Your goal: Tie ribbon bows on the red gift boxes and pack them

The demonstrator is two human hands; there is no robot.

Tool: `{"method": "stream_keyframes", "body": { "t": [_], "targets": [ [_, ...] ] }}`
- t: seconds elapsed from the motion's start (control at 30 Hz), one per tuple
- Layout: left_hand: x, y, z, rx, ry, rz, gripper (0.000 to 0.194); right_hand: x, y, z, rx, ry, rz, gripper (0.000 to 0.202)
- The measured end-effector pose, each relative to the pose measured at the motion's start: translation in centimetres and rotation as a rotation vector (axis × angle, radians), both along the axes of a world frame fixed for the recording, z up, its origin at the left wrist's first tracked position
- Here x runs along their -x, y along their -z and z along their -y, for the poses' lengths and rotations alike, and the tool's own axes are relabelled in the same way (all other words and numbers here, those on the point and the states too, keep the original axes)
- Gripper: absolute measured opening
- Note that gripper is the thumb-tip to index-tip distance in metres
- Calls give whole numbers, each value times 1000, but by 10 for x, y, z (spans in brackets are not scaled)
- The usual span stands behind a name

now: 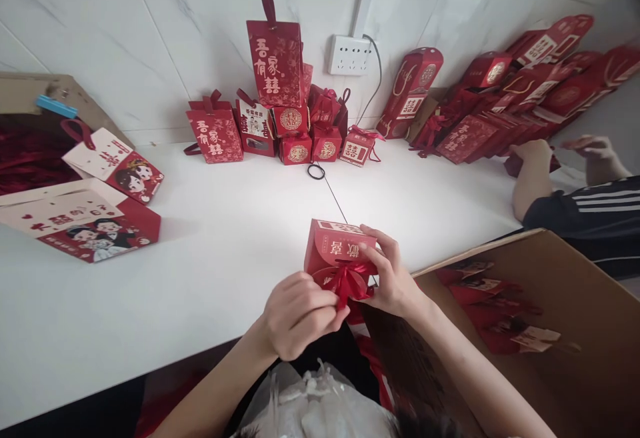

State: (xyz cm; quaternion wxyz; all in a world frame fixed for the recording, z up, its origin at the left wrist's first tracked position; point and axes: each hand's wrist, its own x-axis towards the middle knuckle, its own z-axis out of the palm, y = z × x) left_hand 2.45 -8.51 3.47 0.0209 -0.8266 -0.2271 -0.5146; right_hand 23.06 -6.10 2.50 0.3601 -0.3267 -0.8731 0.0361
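Note:
A red gift box [340, 246] with gold characters is held over the table's front edge, its top face toward me. A red ribbon bow [350, 283] sits on its near side. My left hand [303, 315] pinches a ribbon end just below the bow, fingers curled together. With thumb and fingers round the box's right side, my right hand [393, 271] grips it next to the bow.
Red gift boxes [279, 65] stand along the tiled wall behind the white table [225, 225]. More boxes [540, 85] are piled at right, near another person's hands [535, 155]. Open cartons hold red items at left [95, 101] and lower right [590, 291].

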Motion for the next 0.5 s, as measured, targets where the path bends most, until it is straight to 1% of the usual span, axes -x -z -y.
{"method": "stream_keyframes", "body": {
  "t": [0.07, 0.1, 0.13, 0.17, 0.2, 0.27, 0.33, 0.4, 0.47, 0.5],
  "targets": [
    [6, 0, -7, 109, -109, 167, 14, -7, -4, 5, 11, 116, -83, 76],
    [9, 0, -12, 179, -174, 248, 15, -13, -6, 8, 72, 194, -168, 76],
    [11, 1, -16, 253, -226, 311, 16, -19, -8, 12, 175, 263, -282, 75],
    [13, 3, -21, 326, -253, 340, 17, -26, -9, 16, 314, 312, -413, 71],
    [12, 4, -24, 393, -249, 332, 17, -35, -10, 20, 476, 331, -548, 64],
    [4, 8, -29, 491, -161, 227, 16, -51, -11, 29, 806, 313, -776, 54],
    [-13, 15, -29, 559, -39, 71, 14, -64, -12, 39, 1054, 292, -934, 58],
    [-36, 23, -24, 593, 78, -73, 11, -73, -13, 50, 1206, 279, -1042, 60],
    [-62, 32, -18, 587, 177, -188, 10, -78, -15, 60, 1274, 270, -1113, 59],
    [-74, 37, -14, 568, 222, -241, 16, -80, -16, 64, 1285, 276, -1138, 58]
  ]
}}
